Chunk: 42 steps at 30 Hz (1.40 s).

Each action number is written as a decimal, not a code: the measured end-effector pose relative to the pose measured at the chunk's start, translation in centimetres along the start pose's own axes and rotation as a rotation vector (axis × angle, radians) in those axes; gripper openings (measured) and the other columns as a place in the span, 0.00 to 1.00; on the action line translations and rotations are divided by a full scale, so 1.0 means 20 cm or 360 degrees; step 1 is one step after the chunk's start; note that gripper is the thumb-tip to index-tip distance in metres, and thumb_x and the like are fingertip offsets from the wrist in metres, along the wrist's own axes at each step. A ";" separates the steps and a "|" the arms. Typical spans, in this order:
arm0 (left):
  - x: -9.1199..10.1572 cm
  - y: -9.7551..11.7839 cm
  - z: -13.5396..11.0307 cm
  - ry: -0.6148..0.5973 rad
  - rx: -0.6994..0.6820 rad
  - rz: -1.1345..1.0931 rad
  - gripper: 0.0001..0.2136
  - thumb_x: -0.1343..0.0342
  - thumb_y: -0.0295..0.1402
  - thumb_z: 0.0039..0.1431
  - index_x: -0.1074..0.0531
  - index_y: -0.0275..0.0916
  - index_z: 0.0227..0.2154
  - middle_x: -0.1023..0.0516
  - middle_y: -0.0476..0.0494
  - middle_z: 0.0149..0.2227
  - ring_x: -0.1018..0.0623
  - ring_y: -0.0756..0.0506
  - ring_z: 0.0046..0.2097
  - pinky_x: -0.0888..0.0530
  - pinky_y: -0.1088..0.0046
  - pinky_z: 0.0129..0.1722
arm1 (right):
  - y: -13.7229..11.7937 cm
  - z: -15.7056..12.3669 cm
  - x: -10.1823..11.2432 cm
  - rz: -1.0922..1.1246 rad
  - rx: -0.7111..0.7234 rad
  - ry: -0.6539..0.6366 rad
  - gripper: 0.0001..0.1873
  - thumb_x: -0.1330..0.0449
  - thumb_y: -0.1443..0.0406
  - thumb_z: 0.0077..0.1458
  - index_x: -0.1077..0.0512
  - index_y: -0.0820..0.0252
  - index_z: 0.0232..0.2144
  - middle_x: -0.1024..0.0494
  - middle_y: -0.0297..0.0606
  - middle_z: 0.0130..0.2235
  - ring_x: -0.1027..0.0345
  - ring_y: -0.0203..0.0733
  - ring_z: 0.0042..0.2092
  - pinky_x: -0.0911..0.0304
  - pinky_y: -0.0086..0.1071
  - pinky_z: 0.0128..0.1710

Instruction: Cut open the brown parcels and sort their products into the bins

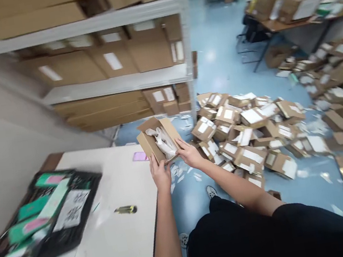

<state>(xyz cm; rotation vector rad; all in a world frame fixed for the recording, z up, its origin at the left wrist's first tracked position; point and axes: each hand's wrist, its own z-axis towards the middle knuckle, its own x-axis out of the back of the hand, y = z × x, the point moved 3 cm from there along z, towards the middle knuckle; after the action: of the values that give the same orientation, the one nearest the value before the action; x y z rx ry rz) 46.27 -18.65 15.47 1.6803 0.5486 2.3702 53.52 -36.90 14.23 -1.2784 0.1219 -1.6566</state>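
An open cardboard box [148, 143] with white plastic packing [164, 142] inside is held over the floor, just past the white table's right edge. My left hand [160, 176] grips its near left side. My right hand [189, 152] holds its near right corner, fingers pressed against the cardboard. A small pink item [139, 156] lies on the table right by the box.
The white table [124, 240] carries a black crate [68, 236] of green and pink packages and a small black-and-yellow tool [125, 209]. Heaps of opened cardboard boxes [244, 134] cover the blue floor to the right. Shelving [112, 85] with large cartons stands behind. A desk [291, 20] stands far right.
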 end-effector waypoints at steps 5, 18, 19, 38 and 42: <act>-0.43 0.73 0.27 -0.0395 -0.0474 0.0089 0.07 0.38 0.35 0.64 0.19 0.42 0.42 0.39 0.33 0.74 0.41 0.29 0.75 0.40 0.38 0.70 | 0.49 -0.33 0.58 -0.0475 -0.0597 0.0333 0.14 0.35 0.72 0.58 0.19 0.53 0.44 0.37 0.42 0.72 0.56 0.59 0.76 0.52 0.66 0.70; -0.88 2.03 0.50 -0.0440 -0.0962 -0.0119 0.35 0.46 0.23 0.61 0.40 0.39 0.72 0.50 0.35 0.77 0.53 0.30 0.78 0.42 0.42 0.73 | 1.25 -0.78 1.41 -0.0789 -0.1578 0.0710 0.35 0.39 0.68 0.58 0.33 0.53 0.68 0.50 0.48 0.77 0.67 0.68 0.77 0.56 0.69 0.70; -0.88 2.02 0.49 -0.0475 -0.0981 -0.0144 0.33 0.47 0.23 0.62 0.39 0.39 0.72 0.48 0.35 0.77 0.51 0.30 0.77 0.40 0.43 0.72 | 1.26 -0.80 1.40 -0.0761 -0.1561 0.0672 0.34 0.40 0.69 0.58 0.32 0.54 0.66 0.47 0.48 0.76 0.64 0.67 0.77 0.54 0.67 0.70; -0.42 1.06 0.41 -0.0327 -0.0564 -0.0167 0.26 0.47 0.31 0.68 0.33 0.44 0.68 0.39 0.39 0.74 0.43 0.36 0.75 0.36 0.51 0.72 | 0.75 -0.18 0.75 -0.0228 -0.0619 0.0526 0.26 0.43 0.66 0.61 0.27 0.60 0.60 0.36 0.52 0.69 0.48 0.60 0.72 0.45 0.59 0.70; -0.14 0.71 0.29 -0.0183 -0.0262 -0.0056 0.27 0.46 0.31 0.68 0.35 0.44 0.69 0.39 0.38 0.74 0.42 0.35 0.75 0.36 0.49 0.72 | 0.48 0.02 0.47 -0.0080 -0.0373 0.0337 0.25 0.44 0.65 0.62 0.27 0.60 0.61 0.35 0.53 0.68 0.45 0.59 0.70 0.44 0.59 0.70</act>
<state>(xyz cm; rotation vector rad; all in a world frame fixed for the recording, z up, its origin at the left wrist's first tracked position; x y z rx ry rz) 53.55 -31.49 20.35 1.7056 0.3501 2.2108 60.33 -48.42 14.98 -1.2826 0.4263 -1.8600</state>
